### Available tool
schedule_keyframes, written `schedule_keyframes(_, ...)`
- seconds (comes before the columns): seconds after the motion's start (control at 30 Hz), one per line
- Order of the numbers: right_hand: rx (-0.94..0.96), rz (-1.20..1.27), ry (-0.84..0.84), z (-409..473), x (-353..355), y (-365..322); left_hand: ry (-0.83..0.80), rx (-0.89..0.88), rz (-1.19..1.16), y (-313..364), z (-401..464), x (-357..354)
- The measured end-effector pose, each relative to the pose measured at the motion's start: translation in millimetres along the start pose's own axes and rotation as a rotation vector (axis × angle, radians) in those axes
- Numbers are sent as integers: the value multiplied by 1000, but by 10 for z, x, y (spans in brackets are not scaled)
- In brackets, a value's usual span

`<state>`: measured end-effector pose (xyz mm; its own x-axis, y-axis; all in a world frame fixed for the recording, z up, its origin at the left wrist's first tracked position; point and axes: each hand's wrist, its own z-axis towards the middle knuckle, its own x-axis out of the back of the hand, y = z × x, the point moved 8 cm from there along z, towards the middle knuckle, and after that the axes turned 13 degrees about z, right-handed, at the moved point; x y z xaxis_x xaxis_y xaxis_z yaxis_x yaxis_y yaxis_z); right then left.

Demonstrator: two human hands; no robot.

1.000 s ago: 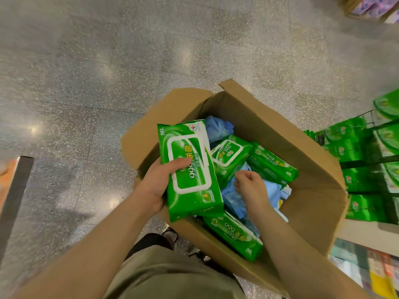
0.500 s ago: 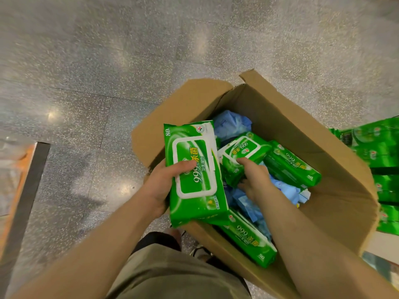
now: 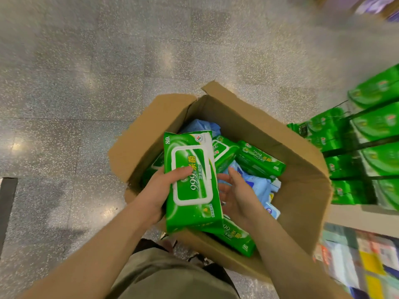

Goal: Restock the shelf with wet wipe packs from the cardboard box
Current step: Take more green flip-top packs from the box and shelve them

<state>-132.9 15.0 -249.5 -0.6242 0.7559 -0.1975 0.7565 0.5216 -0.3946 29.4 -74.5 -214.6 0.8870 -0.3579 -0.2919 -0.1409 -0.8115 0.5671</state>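
Blocking right hand (image 3: pixel 235 197) fingertips from view: left hand (image 3: pixel 160 190)'s held pack (image 3: pixel 191 180).

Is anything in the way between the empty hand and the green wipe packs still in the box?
Nothing visible. The right hand hangs open just above blue packets, beside loose green wet wipe packs in the cardboard box.

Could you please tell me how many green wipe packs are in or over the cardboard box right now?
5 visible: one in the left hand at, one left of it, two at the back, one at the near wall. More may be hidden.
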Motion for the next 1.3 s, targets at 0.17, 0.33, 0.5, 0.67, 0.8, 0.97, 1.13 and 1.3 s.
schedule_keyframes(0.17, 115, 161, -65, -850, 142, -276, -139, 54, 114, 7, -140, -782)
schedule_keyframes(0.33, 244, 326, -107, -1504, 684, -320, -272, 56, 268, -122, -463, -1652)
schedule_keyframes(0.5, 466, 485, 18, -2209, 1697, -158, -503, 47, 569, -512, -1053, -2601)
schedule_keyframes(0.67, 680, 750, 122, -3092, 2791, 338, -729, 57, 718, -1357, -1799, -3502)
schedule_keyframes(0.8, 846, 958, 213, -3789, 3635, 933, -865, 48, 865, -2132, -2462, -4056)
schedule_keyframes(0.97, 1019, 1183, 364, -4577, 4517, 1764, -1041, 48, 997, -3100, -3225, -4566)
schedule_keyframes(1.13, 1206, 1349, 463, -5237, 5180, 2481, -1182, 81, 998, -3961, -3919, -4889)
schedule_keyframes(1.3, 1389, 1463, 604, -5718, 5719, 2972, -1182, 70, 890, -4543, -4466, -5208)
